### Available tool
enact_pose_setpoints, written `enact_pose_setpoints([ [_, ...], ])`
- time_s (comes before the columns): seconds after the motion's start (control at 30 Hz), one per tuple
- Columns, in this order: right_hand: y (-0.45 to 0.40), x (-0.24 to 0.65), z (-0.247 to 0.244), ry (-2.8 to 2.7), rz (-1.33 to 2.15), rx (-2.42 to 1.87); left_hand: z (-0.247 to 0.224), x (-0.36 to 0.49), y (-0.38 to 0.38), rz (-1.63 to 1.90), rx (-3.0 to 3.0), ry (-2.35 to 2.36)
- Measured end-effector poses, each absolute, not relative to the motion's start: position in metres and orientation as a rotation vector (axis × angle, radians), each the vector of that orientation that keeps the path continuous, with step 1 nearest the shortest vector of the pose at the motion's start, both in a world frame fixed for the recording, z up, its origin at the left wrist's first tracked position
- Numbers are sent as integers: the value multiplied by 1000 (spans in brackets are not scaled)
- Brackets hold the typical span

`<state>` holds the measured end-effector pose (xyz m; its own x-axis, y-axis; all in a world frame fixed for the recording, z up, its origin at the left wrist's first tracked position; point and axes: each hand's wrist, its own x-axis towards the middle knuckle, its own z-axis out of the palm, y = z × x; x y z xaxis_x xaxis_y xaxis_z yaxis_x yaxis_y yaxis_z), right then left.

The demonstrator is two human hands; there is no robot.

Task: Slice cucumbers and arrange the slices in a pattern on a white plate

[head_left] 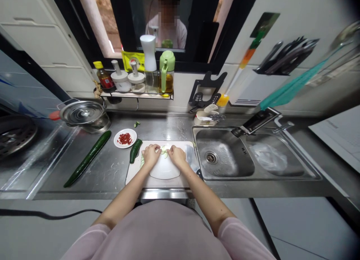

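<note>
My left hand [152, 154] and my right hand [177, 156] are both over a white plate [164, 171] that lies on a pale cutting board [135, 176]. Thin cucumber slices [164, 151] show between my fingertips at the plate's far side. The fingers of each hand are bent and closed at the slices' edges. More green slices are partly hidden beside my left hand. A cut cucumber piece [135, 151] rests at the board's left edge. Right of my right hand lies a knife [192, 159], its dark handle near the sink.
A whole cucumber [87, 159] and a small plate of red bits [125, 138] are on the left counter, near a lidded steel pot [86, 115]. A double sink [225, 153] with a faucet [255, 121] is at the right. Bottles stand on a rack [137, 95] behind.
</note>
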<state>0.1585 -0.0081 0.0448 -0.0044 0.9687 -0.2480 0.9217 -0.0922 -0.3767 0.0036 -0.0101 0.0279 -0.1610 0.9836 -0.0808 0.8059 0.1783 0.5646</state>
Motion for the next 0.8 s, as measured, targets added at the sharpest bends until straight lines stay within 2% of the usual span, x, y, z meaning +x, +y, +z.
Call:
enact_pose_setpoints([
  [0.23, -44, 201, 35, -1760, 718, -1914, 26, -30, -66, 936, 1405, 2099],
  [0.43, -72, 222, 30, -1623, 749, -1784, 12, -53, -109, 740, 1381, 2228],
  [0.8, -84, 217, 30, -1615, 756, -1746, 5, -65, -113, 451, 1339, 2351],
])
